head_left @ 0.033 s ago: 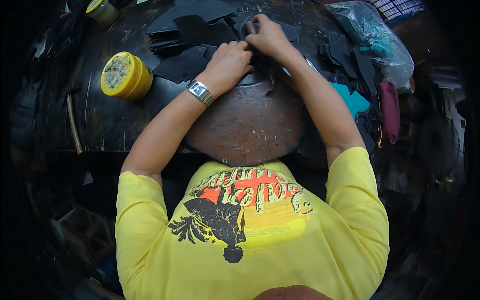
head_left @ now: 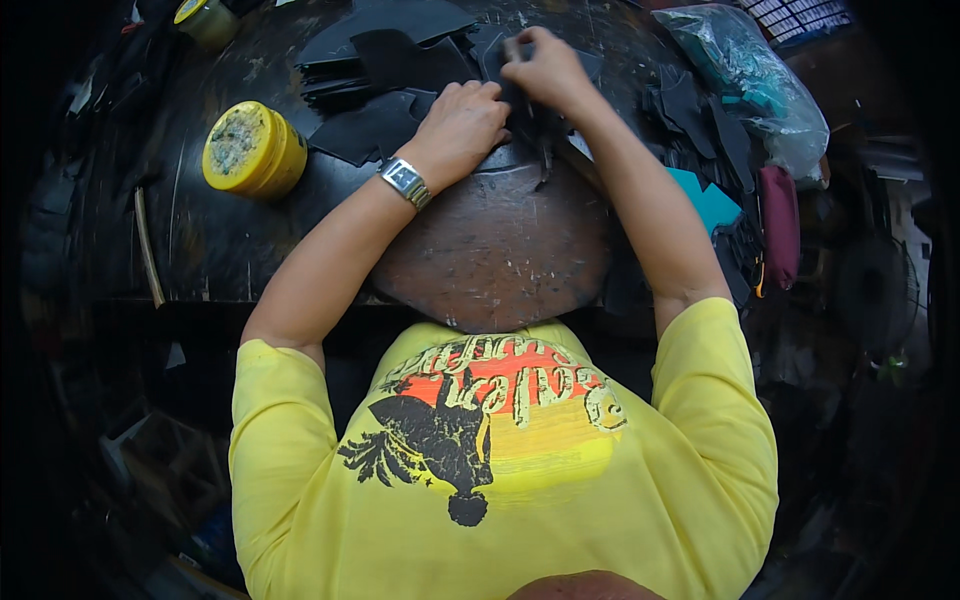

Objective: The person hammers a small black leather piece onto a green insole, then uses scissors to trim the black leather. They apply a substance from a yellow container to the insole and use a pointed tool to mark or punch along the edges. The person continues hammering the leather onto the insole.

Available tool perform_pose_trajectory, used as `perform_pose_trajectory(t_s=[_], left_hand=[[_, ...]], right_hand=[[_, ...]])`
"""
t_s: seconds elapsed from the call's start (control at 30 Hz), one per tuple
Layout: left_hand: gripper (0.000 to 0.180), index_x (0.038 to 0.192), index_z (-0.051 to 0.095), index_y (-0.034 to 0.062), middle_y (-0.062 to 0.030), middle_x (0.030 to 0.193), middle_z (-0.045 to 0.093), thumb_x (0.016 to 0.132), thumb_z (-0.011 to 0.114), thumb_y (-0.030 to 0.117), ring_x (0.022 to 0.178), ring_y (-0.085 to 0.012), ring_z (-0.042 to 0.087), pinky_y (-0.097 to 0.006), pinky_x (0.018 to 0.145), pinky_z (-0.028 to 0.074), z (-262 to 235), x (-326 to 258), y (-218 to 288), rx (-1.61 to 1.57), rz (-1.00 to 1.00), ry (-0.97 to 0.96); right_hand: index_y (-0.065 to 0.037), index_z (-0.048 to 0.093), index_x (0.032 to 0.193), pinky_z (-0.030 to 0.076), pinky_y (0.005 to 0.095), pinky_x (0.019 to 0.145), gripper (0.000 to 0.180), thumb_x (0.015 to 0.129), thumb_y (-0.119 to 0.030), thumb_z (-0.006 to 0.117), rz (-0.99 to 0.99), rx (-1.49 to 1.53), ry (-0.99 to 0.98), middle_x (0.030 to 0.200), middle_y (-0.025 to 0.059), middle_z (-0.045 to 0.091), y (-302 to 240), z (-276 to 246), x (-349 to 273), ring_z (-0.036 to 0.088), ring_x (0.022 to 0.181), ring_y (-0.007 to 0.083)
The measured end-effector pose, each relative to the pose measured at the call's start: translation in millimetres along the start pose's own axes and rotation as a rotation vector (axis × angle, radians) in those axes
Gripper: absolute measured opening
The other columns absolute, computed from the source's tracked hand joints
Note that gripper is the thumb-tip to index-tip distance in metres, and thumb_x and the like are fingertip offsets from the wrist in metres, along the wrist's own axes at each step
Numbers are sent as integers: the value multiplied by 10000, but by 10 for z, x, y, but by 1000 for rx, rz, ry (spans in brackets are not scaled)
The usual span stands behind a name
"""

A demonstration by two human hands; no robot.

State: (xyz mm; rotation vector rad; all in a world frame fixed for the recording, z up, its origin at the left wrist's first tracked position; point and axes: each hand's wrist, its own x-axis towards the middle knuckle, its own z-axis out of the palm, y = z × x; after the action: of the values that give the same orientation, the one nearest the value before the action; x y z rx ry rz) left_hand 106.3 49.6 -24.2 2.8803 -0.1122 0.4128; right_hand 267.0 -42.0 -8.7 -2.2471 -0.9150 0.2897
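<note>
My left hand [head_left: 462, 122], below a wristwatch [head_left: 403, 178], presses down on dark sheet material at the far edge of a rounded brown board [head_left: 490, 250]. Its fingers are bent and close together; the fingertips are hidden. Just to its right, my right hand [head_left: 548, 72] is raised a little, closed around a small greyish-brown tool [head_left: 513, 50]. Blur and the fingers hide the tool's kind. Beyond my left hand lies a stack of cut black sheet pieces [head_left: 385, 55], with a loose black piece [head_left: 362, 130] nearer to me.
A yellow tub [head_left: 255, 150] with a crusted lid stands left of my hands, near a thin stick [head_left: 148, 248]. On the right are black offcuts [head_left: 695, 115], a teal piece [head_left: 705, 200], a clear plastic bag [head_left: 750, 80] and a maroon pouch [head_left: 779, 225]. Another jar [head_left: 207, 22] stands far left.
My right hand has shifted slightly to the right with the tool. My left hand has moved only a little to the right.
</note>
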Motion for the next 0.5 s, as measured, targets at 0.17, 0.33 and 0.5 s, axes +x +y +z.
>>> perform_pose_trajectory(t_s=[0.17, 0.33, 0.5], left_hand=[[131, 964, 691, 45, -85, 950, 657, 908, 637, 151, 954, -242, 646, -379, 868, 486, 69, 103, -40, 186, 189, -28], [103, 970, 668, 53, -78, 957, 658, 940, 583, 103, 932, -215, 647, -382, 869, 480, 55, 143, -50, 215, 268, -8], [123, 974, 704, 55, -118, 992, 706, 939, 592, 93, 955, -232, 680, -371, 868, 490, 22, 118, -75, 89, 183, 16]], right_hand=[[4, 646, 1227, 493, 252, 670, 450, 824, -140, 786, 41, 887, -31, 863, 36, 605, 170, -682, -127, 604, 700, 103], [-61, 662, 995, 522, 340, 630, 195, 853, -80, 794, 43, 1216, 116, 792, 60, 648, 288, -913, -925, 638, 684, 165], [-76, 618, 973, 524, 365, 603, 206, 930, -208, 770, 104, 1290, 280, 667, 21, 551, 334, -851, -1665, 588, 602, 167]])
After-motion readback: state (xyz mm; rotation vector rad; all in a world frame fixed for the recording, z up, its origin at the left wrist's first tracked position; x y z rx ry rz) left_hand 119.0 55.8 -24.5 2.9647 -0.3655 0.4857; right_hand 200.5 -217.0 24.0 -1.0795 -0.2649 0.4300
